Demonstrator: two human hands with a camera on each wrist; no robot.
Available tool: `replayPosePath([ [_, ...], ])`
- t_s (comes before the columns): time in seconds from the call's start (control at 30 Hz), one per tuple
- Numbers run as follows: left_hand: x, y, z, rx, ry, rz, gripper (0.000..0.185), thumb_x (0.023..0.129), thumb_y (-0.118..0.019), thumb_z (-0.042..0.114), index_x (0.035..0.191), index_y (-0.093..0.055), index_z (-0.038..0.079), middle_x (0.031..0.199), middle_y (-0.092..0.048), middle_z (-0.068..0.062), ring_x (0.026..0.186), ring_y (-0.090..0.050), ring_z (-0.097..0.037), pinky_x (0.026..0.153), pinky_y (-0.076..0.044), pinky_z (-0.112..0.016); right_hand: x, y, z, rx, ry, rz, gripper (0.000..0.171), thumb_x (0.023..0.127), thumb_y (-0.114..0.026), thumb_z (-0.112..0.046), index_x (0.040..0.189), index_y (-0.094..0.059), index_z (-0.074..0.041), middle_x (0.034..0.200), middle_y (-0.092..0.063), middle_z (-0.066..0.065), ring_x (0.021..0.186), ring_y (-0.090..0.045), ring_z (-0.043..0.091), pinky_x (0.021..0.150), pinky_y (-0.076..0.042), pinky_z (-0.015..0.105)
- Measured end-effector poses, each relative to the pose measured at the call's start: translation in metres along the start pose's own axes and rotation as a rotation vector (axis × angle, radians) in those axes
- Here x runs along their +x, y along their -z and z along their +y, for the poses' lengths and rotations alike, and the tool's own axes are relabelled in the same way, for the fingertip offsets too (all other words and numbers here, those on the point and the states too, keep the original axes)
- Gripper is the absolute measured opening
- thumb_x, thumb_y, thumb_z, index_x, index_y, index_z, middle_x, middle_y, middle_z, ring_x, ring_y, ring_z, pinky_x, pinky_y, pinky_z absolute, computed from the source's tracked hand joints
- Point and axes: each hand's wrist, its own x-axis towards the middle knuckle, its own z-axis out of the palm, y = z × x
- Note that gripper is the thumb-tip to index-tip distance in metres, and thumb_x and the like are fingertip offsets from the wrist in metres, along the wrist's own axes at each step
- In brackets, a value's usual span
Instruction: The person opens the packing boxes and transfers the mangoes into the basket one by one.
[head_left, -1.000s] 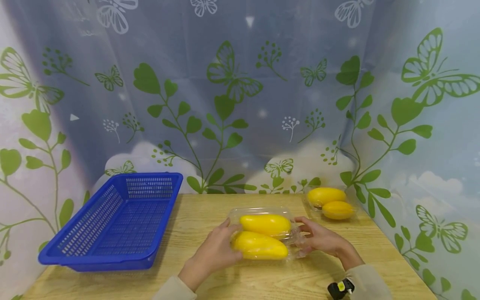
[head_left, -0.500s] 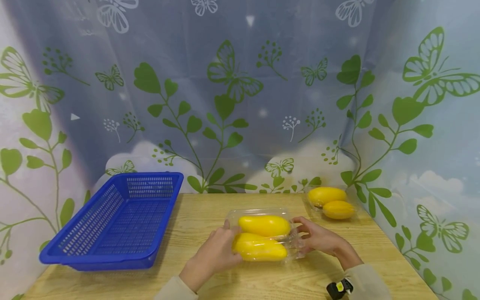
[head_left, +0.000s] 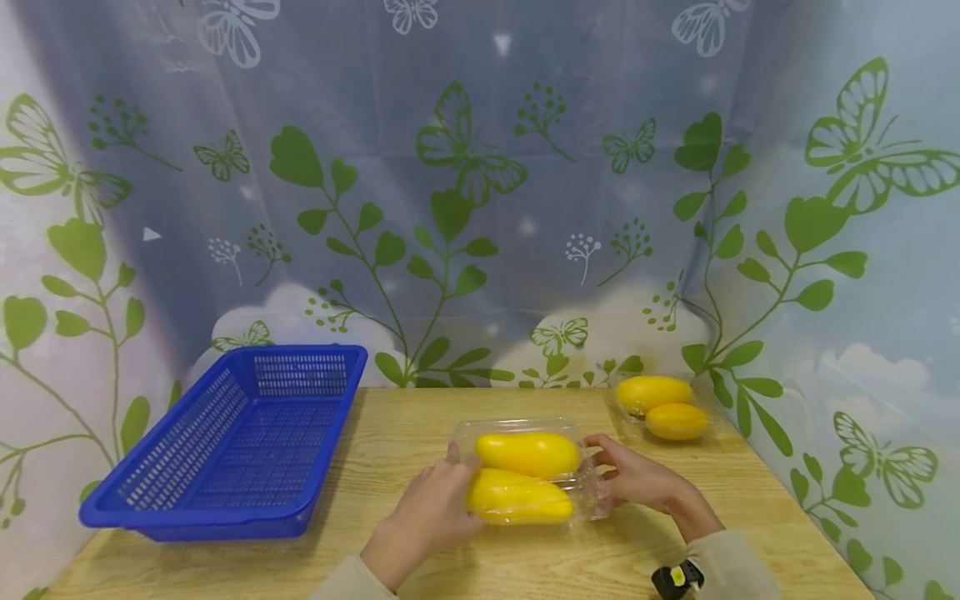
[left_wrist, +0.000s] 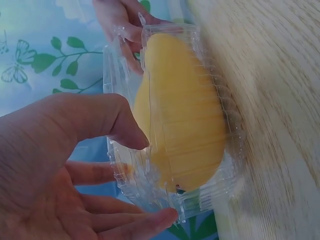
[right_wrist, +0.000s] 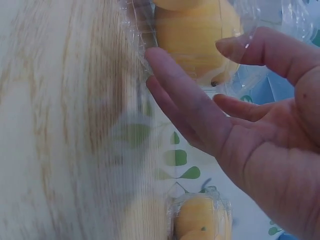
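A clear plastic clamshell box [head_left: 517,425] is between my hands, holding two smooth yellow fruits that look like mangoes, a back one [head_left: 528,454] and a front one [head_left: 519,497]. My left hand [head_left: 431,506] grips the box's left end, thumb on its near edge and fingers spread along the end wall. At the opposite end, my right hand [head_left: 637,477] holds the box between thumb and fingers. In the left wrist view one mango [left_wrist: 185,110] shows through the plastic close to the tabletop. Whether the lid is fastened, I cannot tell.
To the left stands a blue plastic basket [head_left: 315,492] with nothing in it. A second clear box with two yellow fruits [head_left: 654,393] lies at the back right of the wooden table [head_left: 405,408]. A patterned curtain [head_left: 480,250] hangs behind.
The clamshell box has shifted slightly toward me and a little to the left, with both hands staying on its ends. The basket and the second box have not moved.
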Motion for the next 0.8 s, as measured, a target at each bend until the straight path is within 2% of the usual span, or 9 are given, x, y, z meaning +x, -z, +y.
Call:
replayPosePath([
  [0.07, 0.0, -0.001, 0.0, -0.006, -0.006, 0.005, 0.065, 0.068, -0.082, 0.012, 0.129, -0.065, -0.001, 0.144, -0.043, -0.048, 0.096, -0.074, -0.041, 0.077, -0.062, -0.047, 0.001, 0.001, 0.001, 0.006, -0.002, -0.006, 0.082, 0.097, -0.067, -0.005, 0.158, -0.013, 0.003, 0.148, -0.037, 0.038, 0.114, -0.065, 0.03, 0.079, -0.064, 0.04],
  [0.2, -0.001, -0.001, 0.0, -0.016, -0.011, 0.007, 0.063, 0.069, -0.082, 0.011, 0.129, -0.066, 0.0, 0.146, -0.042, -0.048, 0.095, -0.074, -0.039, 0.077, -0.063, -0.046, 0.004, 0.003, 0.005, 0.008, 0.0, -0.017, 0.083, 0.091, -0.064, 0.001, 0.156, -0.013, 0.001, 0.145, -0.04, 0.035, 0.104, -0.067, 0.027, 0.078, -0.064, 0.037],
  [0.43, -0.001, -0.001, 0.0, -0.012, -0.033, 0.006, 0.061, 0.068, -0.084, 0.012, 0.126, -0.067, 0.001, 0.145, -0.042, -0.049, 0.095, -0.074, -0.038, 0.078, -0.061, -0.045, 0.006, 0.007, 0.01, 0.021, 0.003, -0.036, 0.077, 0.089, -0.066, -0.002, 0.15, -0.018, 0.001, 0.145, -0.039, 0.033, 0.1, -0.066, 0.025, 0.076, -0.063, 0.035],
  [0.67, -0.001, -0.002, -0.002, -0.037, -0.073, 0.029, 0.065, 0.07, -0.085, 0.01, 0.13, -0.065, -0.005, 0.147, -0.045, -0.045, 0.12, -0.065, -0.051, 0.096, -0.059, -0.054, 0.008, 0.007, 0.011, 0.015, 0.007, -0.043, 0.076, 0.087, -0.066, -0.001, 0.147, -0.019, 0.0, 0.147, -0.035, 0.034, 0.104, -0.065, 0.026, 0.075, -0.063, 0.034],
  [0.8, 0.0, -0.003, -0.001, -0.046, -0.098, 0.04, 0.063, 0.07, -0.083, 0.007, 0.129, -0.065, -0.007, 0.145, -0.046, -0.045, 0.123, -0.062, -0.053, 0.096, -0.059, -0.053, 0.008, 0.008, 0.011, 0.018, 0.009, -0.047, 0.076, 0.089, -0.066, -0.003, 0.148, -0.018, -0.001, 0.147, -0.034, 0.034, 0.109, -0.064, 0.028, 0.076, -0.063, 0.035],
])
